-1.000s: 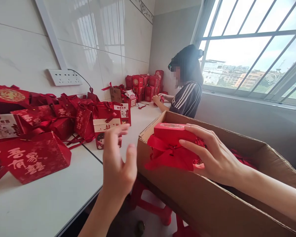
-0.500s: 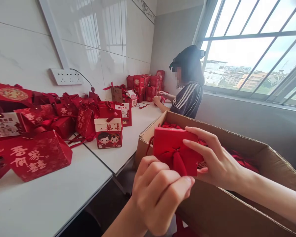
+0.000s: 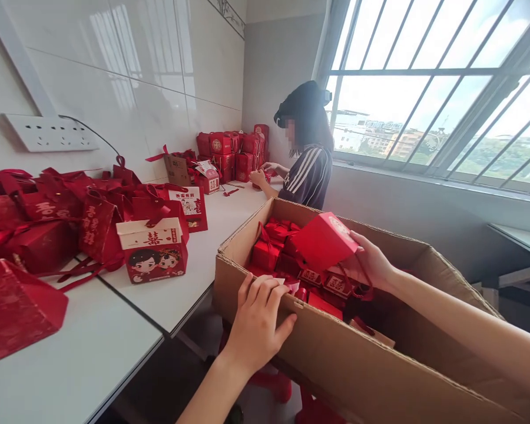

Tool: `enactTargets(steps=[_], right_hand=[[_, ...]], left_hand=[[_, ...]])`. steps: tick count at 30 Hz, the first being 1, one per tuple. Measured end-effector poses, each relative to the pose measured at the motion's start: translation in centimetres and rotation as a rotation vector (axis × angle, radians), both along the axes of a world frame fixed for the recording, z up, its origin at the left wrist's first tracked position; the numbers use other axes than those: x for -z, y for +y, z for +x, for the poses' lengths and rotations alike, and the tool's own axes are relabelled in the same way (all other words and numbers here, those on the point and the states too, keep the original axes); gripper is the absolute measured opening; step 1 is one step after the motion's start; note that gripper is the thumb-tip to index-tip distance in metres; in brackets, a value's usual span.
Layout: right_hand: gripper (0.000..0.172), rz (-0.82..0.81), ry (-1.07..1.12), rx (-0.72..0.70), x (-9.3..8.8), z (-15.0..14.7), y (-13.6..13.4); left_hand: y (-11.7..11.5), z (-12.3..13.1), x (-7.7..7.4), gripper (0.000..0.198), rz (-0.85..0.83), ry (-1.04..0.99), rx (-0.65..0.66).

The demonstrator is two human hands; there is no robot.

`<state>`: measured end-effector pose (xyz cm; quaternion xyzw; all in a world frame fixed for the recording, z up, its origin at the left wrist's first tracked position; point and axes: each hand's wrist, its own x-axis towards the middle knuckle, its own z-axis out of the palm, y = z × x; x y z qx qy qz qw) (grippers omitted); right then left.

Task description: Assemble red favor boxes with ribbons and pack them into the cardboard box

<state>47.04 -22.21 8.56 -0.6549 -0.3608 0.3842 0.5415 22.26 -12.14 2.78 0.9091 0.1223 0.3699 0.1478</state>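
Note:
My right hand [image 3: 371, 262] holds a red gift box [image 3: 324, 238] tilted above an open cardboard box [image 3: 357, 347]. A round gold print shows on one face of the gift box, and a dark red cord hangs by my fingers. My left hand [image 3: 258, 321] grips the near rim of the cardboard box, fingers over the edge and thumb on the outside; the fingertips are partly hidden behind the rim. Inside the cardboard box lie several red gift boxes [image 3: 267, 253], some with white printed labels.
Left, a white table [image 3: 39, 391] bears many red gift bags [image 3: 99, 227] and a gift box with two cartoon faces [image 3: 154, 259]. Beyond, a person [image 3: 307, 159] handles a red box near stacked red boxes [image 3: 223, 159]. A barred window [image 3: 406, 94] is on the right.
My right hand has turned the gift box and carried it over the cardboard box. My left hand has let go of its ribbon and moved to the cardboard rim. The view has swung right.

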Motion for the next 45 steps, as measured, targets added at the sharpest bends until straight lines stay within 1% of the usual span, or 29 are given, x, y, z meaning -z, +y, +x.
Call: enactTargets(steps=[1, 3, 5, 7, 11, 15, 18, 19, 21, 26, 29, 31, 33, 35, 36, 38, 40, 42, 44, 45], right_hand=[[0.055, -0.017, -0.123, 0.027, 0.6, 0.4, -0.2], [0.056, -0.034, -0.462, 0.065, 1.7, 1.1, -0.4], [0.06, -0.043, -0.811, 0.048, 3.0, 1.6, -0.1], [0.058, -0.057, -1.032, 0.028, 4.2, 1.9, 0.6], [0.058, -0.094, -1.189, -0.006, 6.6, 2.6, 3.0], [0.062, -0.198, -1.24, -0.087, 9.9, 3.0, 5.1], [0.059, -0.298, -1.22, -0.079, 12.4, 2.7, 5.8], [0.057, -0.321, -1.217, -0.068, 13.0, 2.6, 5.8], [0.054, -0.36, -1.219, -0.052, 13.6, 2.4, 5.7], [0.055, -0.398, -1.269, -0.054, 13.2, 2.0, 5.6], [0.054, -0.457, -1.292, -0.046, 13.3, 1.7, 6.2], [0.052, -0.507, -1.31, -0.065, 13.0, 1.5, 6.6], [0.057, -0.548, -1.338, -0.119, 12.0, 1.4, 7.0], [0.064, -0.579, -1.373, -0.176, 10.2, 1.4, 7.9], [0.065, -0.583, -1.394, -0.192, 9.1, 1.3, 8.7], [0.06, -0.55, -1.436, -0.201, 7.2, 0.9, 10.9], [0.05, -0.468, -1.471, -0.207, 6.1, 0.2, 13.8], [0.042, -0.369, -1.498, -0.227, 6.1, -0.9, 16.3], [0.039, -0.263, -1.523, -0.266, 7.2, -2.0, 17.7], [0.038, -0.201, -1.541, -0.286, 7.9, -2.6, 18.0]], left_hand=[[-0.1, 0.1, 0.2, 0.026, -0.002, -0.013, -0.008], [0.0, 0.3, 0.4, 0.024, -0.006, -0.038, -0.02], [0.0, 0.4, 0.6, 0.022, -0.009, -0.058, -0.028], [0.1, 0.5, 0.8, 0.021, -0.012, -0.068, -0.033], [0.0, 0.5, 1.0, 0.021, -0.016, -0.077, -0.032], [-0.1, 0.4, 0.9, 0.022, -0.012, -0.083, -0.04], [-0.2, 0.3, 0.8, 0.022, 0.0, -0.082, -0.043], [-0.3, 0.3, 0.8, 0.022, 0.003, -0.083, -0.045], [-0.3, 0.2, 0.8, 0.022, 0.006, -0.085, -0.048], [-0.2, 0.4, 0.9, 0.023, 0.012, -0.093, -0.046], [-0.3, 0.5, 1.0, 0.023, 0.007, -0.095, -0.047], [-0.3, 0.4, 1.0, 0.023, 0.001, -0.093, -0.04], [-0.4, 0.4, 1.0, 0.024, -0.005, -0.085, -0.04], [-0.4, 0.4, 1.0, 0.024, -0.005, -0.081, -0.045], [-0.4, 0.4, 1.0, 0.024, -0.003, -0.081, -0.049], [-0.4, 0.4, 1.0, 0.025, 0.004, -0.081, -0.056], [-0.4, 0.4, 0.9, 0.026, 0.01, -0.074, -0.062], [-0.5, 0.3, 0.9, 0.028, 0.013, -0.061, -0.066], [-0.5, 0.2, 1.0, 0.029, 0.011, -0.047, -0.064], [-0.6, 0.2, 1.1, 0.029, 0.007, -0.043, -0.061]])
